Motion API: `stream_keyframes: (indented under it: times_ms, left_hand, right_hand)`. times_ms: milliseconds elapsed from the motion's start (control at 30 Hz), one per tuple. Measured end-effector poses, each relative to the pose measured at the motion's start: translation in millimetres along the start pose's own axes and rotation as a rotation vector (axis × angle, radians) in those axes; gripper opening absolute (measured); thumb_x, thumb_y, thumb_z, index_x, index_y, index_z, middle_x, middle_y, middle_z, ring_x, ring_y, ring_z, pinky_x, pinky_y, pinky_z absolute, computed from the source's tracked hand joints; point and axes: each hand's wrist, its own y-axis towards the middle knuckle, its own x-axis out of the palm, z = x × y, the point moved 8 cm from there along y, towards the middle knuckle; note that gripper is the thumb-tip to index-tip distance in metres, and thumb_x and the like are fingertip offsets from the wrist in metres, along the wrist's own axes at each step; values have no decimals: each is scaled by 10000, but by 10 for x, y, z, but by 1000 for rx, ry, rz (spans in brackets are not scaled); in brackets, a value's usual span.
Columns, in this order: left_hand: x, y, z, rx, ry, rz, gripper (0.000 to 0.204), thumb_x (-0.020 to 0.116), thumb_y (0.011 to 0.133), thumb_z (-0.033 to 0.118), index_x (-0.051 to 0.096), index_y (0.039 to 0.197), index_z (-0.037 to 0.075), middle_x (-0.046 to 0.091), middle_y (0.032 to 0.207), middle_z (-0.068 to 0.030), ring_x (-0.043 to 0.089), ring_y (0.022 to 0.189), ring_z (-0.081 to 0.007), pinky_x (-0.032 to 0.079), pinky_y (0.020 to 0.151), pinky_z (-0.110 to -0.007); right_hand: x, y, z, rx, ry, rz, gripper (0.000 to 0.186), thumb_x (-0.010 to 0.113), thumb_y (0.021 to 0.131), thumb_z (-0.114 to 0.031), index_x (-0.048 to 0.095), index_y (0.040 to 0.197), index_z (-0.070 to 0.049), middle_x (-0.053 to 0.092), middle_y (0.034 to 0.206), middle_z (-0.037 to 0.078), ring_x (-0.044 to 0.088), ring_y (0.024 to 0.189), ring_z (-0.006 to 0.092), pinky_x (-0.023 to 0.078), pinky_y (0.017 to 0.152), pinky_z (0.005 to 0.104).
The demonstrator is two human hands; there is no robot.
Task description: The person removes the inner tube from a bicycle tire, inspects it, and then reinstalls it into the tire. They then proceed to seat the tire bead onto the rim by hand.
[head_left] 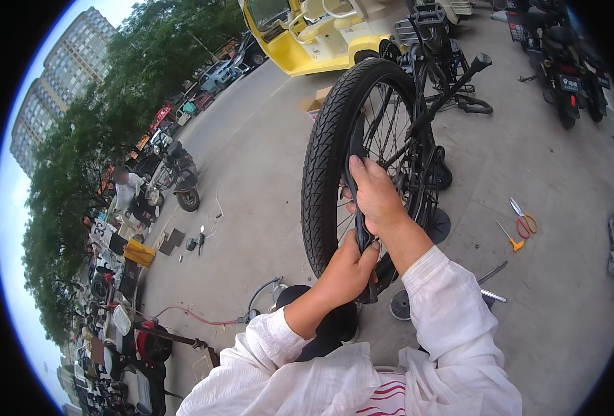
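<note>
At wheel rim, fingers (359, 182) gripping inner tube (357, 149)

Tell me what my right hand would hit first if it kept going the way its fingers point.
The right hand grips the black inner tube at the wheel rim. Pushed on up and left, it would likely meet the black tyre first, though depth is hard to judge.

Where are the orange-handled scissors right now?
In the head view, the scissors lie on the pavement to the person's right, beside a yellow-handled tool, right of the bicycle wheel.
</note>
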Motion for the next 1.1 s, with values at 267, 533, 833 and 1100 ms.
stream_keyframes:
  times_ms: [267, 533, 833, 1100]
  left_hand:
    - [-861, -192, 683, 466, 727, 806, 785, 762, 848, 235, 330, 1424, -79, 578, 1226, -240, 604, 1077, -328, 489, 905, -426]
    - [-760, 101, 417, 246, 565, 575, 1052, 765, 760, 144, 84, 1557, 54, 485, 1306, -281, 587, 1114, -424, 514, 893, -436]
    - [-677, 279, 763, 205, 955, 676, 1049, 719, 694, 47, 142, 1566, 127, 391, 1372, -269, 602, 1063, -430, 528, 843, -451]
    - [-547, 314, 853, 422, 789, 585, 971, 611, 695, -42, 151, 1546, 41, 285, 1419, -355, 444, 1241, -506, 412, 1044, -459]
  right_hand:
    - [4, 123, -28, -78, 62, -55, 186, 486, 1037, -300, 530, 1056, -120, 513, 789, -23, 468, 627, 67, 335, 463, 206]
    - [63, 368, 41, -199, 179, -119, 155, 481, 1037, -248, 532, 1127, -133, 561, 819, -63, 459, 587, 29, 307, 422, 197]
    - [63, 380, 27, -240, 178, -89, 169, 491, 1033, -188, 527, 1142, -65, 599, 870, -9, 513, 684, 55, 415, 527, 223]
    - [115, 468, 3, -338, 333, -135, 212, 484, 1022, -155, 560, 1163, -17, 655, 1027, 69, 602, 887, 114, 497, 795, 272]
